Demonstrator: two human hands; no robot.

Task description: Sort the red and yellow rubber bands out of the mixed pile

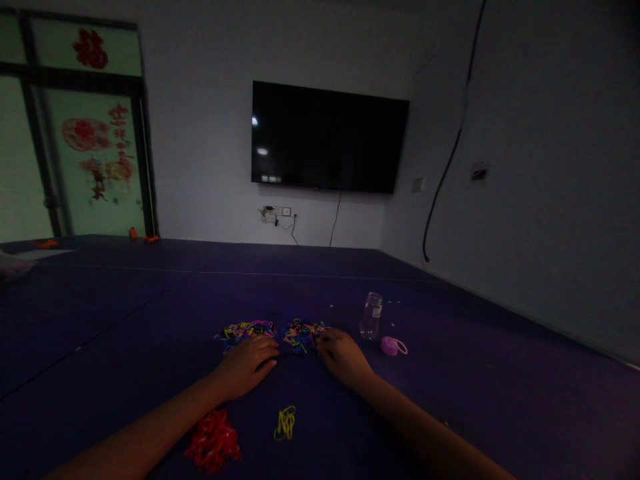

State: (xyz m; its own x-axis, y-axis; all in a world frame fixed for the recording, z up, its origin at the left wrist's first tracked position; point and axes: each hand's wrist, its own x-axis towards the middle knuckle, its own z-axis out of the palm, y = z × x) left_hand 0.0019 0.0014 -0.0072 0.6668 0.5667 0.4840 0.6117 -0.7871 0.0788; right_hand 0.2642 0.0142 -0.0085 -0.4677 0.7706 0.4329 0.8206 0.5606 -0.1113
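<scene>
Two heaps of small mixed-colour loops, looking like rubber bands, lie side by side on the purple surface: a left heap [249, 329] and a right heap [301, 333]. My left hand [249, 365] rests palm down at the near edge of the left heap, its thumb apart from its fingers. At the right heap's right edge, my right hand [344, 359] touches the bands with loosely bent fingers. Closer to me are a pile of red bands [215, 441], partly beside my left forearm, and a few yellow bands [285, 423].
A clear bottle [371, 317] stands uncapped right of my right hand, with a pink lid with a loop [390, 345] beside it. Small white bits dot the purple surface [300, 287]. Orange objects [150, 238] sit at the far left edge. A television [327, 137] hangs on the wall.
</scene>
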